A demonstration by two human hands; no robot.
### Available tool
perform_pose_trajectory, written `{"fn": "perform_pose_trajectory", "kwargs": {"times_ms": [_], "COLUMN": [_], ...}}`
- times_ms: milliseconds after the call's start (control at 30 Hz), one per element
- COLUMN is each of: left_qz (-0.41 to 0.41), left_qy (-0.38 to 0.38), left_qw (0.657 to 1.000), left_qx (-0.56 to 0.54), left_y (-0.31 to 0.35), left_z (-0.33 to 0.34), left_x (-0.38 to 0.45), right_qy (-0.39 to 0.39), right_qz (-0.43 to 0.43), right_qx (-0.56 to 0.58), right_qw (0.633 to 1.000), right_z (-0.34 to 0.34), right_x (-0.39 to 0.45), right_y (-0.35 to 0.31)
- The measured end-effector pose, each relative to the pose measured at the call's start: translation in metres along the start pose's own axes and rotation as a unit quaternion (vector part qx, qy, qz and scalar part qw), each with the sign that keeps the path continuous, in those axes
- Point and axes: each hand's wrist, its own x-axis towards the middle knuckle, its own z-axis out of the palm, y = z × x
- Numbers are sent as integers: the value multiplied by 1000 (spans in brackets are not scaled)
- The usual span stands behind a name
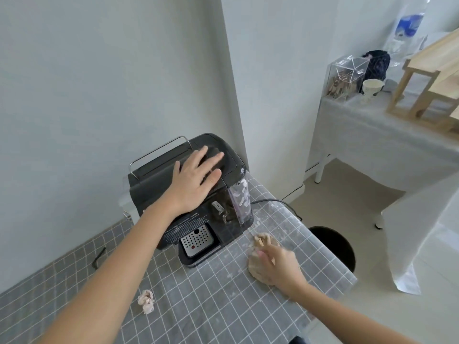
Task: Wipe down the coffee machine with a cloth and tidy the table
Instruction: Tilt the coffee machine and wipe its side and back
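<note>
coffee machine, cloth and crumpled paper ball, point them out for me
coffee machine (149, 181), head view, on its dark top panel left of the hand
cloth (263, 238), head view, on the bunched tan end past the fingers
crumpled paper ball (146, 301), head view, on its middle

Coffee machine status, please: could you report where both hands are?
Left hand flat on coffee machine top. Right hand pressing cloth on table. Crumpled tissue uncollected.
</note>
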Motion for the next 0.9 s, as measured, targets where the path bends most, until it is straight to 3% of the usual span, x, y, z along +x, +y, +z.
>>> {"fn": "perform_pose_trajectory", "kwargs": {"times_ms": [100,167,367,467,533,600,667,800,900], "left_qz": [-4,-1,-5,-9,-10,-13,-19,-22,-22], "left_qy": [-6,-9,-4,7,12,13,14,12,9], "left_qw": [999,997,994,995,995,996,995,996,997], "left_qx": [35,73,106,102,96,93,92,88,79], "left_y": [0,2,7,7,7,8,10,10,10], "left_z": [5,6,6,7,8,8,9,8,8], "left_x": [-1,-2,-2,-1,-2,-1,-1,-1,-1], "right_qy": [-84,-122,-16,44,65,115,169,207,181], "right_qz": [-85,-126,-222,-235,-142,-19,46,-14,-49], "right_qx": [-154,-194,-196,-43,144,316,421,569,614], "right_qw": [981,965,955,970,977,941,890,796,766], "right_z": [15,23,53,55,36,17,-3,-39,-49], "right_x": [21,29,37,34,24,15,15,35,61], "right_y": [41,64,100,99,83,60,34,-32,-83]}}
